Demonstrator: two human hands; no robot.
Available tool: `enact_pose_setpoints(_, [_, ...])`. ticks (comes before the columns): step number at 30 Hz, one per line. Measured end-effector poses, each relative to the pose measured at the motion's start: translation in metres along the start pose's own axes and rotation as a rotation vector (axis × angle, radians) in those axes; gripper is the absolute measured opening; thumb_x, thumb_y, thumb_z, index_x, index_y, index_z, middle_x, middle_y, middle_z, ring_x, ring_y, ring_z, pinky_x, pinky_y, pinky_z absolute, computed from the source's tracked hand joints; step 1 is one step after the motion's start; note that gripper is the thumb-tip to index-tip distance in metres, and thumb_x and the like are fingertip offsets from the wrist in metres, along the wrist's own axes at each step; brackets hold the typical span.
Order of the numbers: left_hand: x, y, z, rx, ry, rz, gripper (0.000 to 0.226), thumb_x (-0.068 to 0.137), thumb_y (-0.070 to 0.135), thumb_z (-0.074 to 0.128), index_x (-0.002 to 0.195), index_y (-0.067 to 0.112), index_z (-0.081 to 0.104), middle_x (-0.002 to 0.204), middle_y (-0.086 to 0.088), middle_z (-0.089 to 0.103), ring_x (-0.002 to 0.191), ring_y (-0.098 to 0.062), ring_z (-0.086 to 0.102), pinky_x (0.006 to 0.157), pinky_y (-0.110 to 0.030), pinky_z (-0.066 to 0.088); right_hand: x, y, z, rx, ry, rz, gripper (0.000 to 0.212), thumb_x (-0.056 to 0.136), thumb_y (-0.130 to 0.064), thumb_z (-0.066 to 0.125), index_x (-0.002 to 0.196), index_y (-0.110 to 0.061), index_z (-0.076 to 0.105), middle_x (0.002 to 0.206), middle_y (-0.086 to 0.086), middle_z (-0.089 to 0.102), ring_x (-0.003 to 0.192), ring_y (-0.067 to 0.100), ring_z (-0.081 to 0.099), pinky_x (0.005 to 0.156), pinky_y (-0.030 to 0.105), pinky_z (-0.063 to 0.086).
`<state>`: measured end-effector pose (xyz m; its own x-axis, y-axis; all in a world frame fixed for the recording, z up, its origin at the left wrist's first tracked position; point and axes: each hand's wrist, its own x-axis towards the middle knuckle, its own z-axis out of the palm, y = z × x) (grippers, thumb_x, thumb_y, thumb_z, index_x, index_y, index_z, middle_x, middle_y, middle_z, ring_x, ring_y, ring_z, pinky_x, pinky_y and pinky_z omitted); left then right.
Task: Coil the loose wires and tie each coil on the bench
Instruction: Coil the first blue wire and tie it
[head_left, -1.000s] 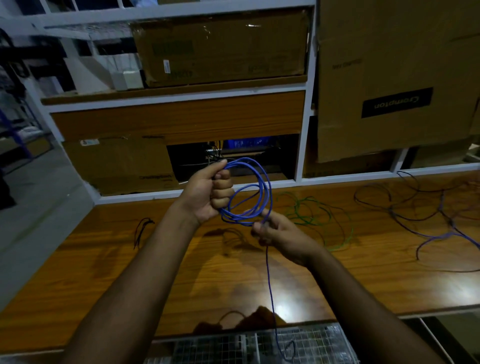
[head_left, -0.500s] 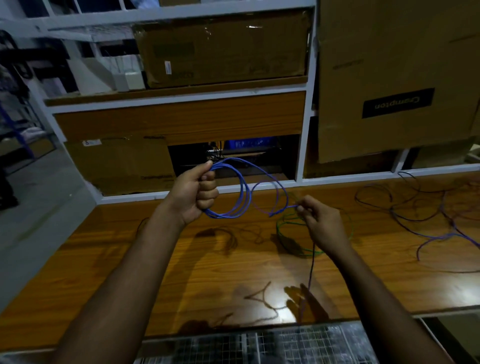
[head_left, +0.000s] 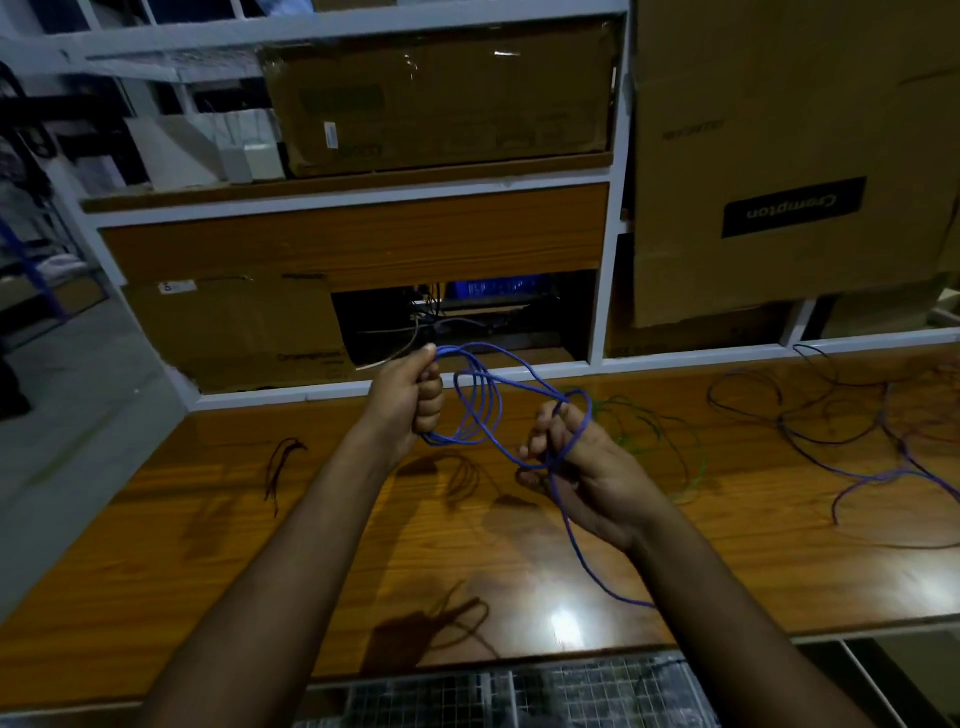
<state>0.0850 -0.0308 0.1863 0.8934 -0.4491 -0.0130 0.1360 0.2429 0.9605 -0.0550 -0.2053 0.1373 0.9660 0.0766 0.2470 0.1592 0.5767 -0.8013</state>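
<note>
Blue wire (head_left: 478, 410) held up above the worktop (head_left: 363, 545), several loops bunched into a coil. Left hand (head_left: 410, 400) fisted round the coil's left side, fingers curled tight, thumb on top, a firm closed grip. One strand running from the coil across to the right hand (head_left: 576, 467), looped over its raised fingers (head_left: 545, 431), then trailing down past the wrist toward the near edge of the worktop. Right grip half curled, fingers bent round the strand, palm turned toward the camera. Just behind the right hand, flat on the wood, a loose green wire (head_left: 675, 447) in an untidy ring. Well to the right, a tangle of dark and purple wires (head_left: 857, 447) spread over the surface. Near the left side, a small dark wire bundle (head_left: 283, 462) lying alone. Worktop of glossy orange-brown wood, a bright glare spot near the front, hand and wire shadows across the middle. Below the near edge, a wire mesh grille (head_left: 519, 696). Behind, a white-framed shelf unit (head_left: 602, 291) with a wooden panel (head_left: 353, 239), a cardboard box (head_left: 441, 98) on the upper shelf, another box (head_left: 234, 327) at lower left. At right, a large carton (head_left: 779, 156) bearing a black label printed upside down. Dim lighting, grey floor (head_left: 67, 415) at far left.
</note>
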Motion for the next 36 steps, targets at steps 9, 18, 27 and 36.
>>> enact_pose_setpoints(9, [0.003,-0.002,-0.020,-0.057,0.046,0.039,0.036,0.106,0.028,0.036,0.071,0.020,0.037,0.044,0.010,0.024,0.034,-0.004,0.018,0.038,-0.016,0.012,-0.006,-0.042,0.003,0.403,-0.132,-0.082,0.022,0.099,-0.013,0.034,0.097,-0.019,0.056,0.070,-0.006,0.052,0.068,0.010,0.045,0.070,0.028,0.039])
enact_pose_setpoints(18, [0.000,0.003,-0.027,-0.110,0.024,0.042,0.039,0.106,0.029,0.035,0.068,0.020,0.034,0.044,0.011,0.023,0.033,-0.003,0.018,0.039,-0.015,0.011,-0.004,-0.078,-0.050,0.420,0.494,-0.098,0.022,0.094,-0.014,0.050,0.110,-0.008,0.064,0.080,-0.002,0.061,0.059,0.002,0.055,0.051,0.011,0.046])
enact_pose_setpoints(27, [-0.002,0.008,-0.026,-0.035,0.085,0.118,0.038,0.106,0.028,0.036,0.070,0.020,0.036,0.045,0.011,0.023,0.035,-0.004,0.017,0.039,-0.013,0.013,-0.013,-0.073,-0.081,0.527,0.648,-0.220,0.083,0.004,0.006,0.095,0.082,0.002,0.068,0.067,0.005,0.065,0.055,0.008,0.060,0.050,0.015,0.048])
enact_pose_setpoints(36, [-0.003,0.010,-0.030,-0.166,0.062,0.086,0.039,0.106,0.030,0.034,0.068,0.022,0.032,0.044,0.011,0.024,0.035,-0.003,0.018,0.042,-0.018,0.008,-0.027,-0.056,-0.133,-0.839,1.407,-0.015,0.022,0.101,-0.024,0.051,0.093,-0.015,0.069,0.084,0.005,0.064,0.076,0.022,0.061,0.066,0.036,0.048])
